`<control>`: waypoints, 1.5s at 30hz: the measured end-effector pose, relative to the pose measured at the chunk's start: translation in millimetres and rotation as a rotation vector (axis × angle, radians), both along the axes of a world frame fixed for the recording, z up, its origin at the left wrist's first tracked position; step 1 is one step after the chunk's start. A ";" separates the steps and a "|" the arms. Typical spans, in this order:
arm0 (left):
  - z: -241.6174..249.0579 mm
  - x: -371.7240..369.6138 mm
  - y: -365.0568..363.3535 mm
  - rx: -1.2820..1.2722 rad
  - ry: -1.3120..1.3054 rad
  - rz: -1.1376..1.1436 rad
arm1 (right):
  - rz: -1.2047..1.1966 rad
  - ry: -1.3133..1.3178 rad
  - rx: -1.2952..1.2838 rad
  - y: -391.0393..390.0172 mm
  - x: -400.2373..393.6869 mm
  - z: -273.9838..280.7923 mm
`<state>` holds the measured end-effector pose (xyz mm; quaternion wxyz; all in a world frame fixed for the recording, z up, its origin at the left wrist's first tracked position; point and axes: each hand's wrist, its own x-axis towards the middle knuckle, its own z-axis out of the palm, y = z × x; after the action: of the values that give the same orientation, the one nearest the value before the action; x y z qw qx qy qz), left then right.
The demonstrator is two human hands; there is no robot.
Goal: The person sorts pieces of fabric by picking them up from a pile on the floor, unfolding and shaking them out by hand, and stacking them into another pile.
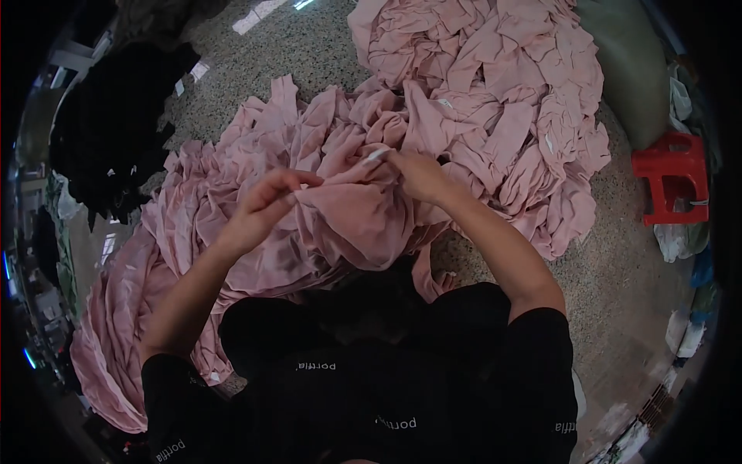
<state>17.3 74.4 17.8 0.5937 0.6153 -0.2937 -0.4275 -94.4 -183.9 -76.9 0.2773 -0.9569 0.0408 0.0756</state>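
A pink garment [352, 213] hangs stretched between my hands, above a large spread of the same pink cloth. My left hand [263, 205] pinches its edge on the left side, fingers closed on the fabric. On the other side my right hand [417, 176] grips the garment near a small white tag [376, 155]; its fingertips are partly hidden. Folds of the pink cloth pile [224, 178] lie under and around both hands, reaching down to the lower left.
A second heap of pink pieces [502, 116] lies at the upper right. Black cloth [112, 131] is piled at the left. A red plastic stool [671, 178] stands at the right beside a large greenish sack [626, 69]. The speckled floor [232, 77] shows between the heaps.
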 end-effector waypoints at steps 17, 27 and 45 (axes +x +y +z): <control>22.5 -10.6 -31.1 -0.168 0.108 -0.054 | -0.624 -0.739 -0.110 -58.1 -112.0 113.1; 56.4 -47.7 -50.5 0.169 -0.447 -0.446 | 0.094 -0.201 0.507 20.3 -72.7 127.6; 197.3 174.9 183.5 0.320 -1.491 1.104 | 0.040 -1.127 -0.671 -24.4 91.2 228.1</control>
<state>192.2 257.9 215.1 0.2799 0.8566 -0.2025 0.3833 -3.2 -208.3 151.1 -0.0589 -0.8852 -0.1070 -0.4489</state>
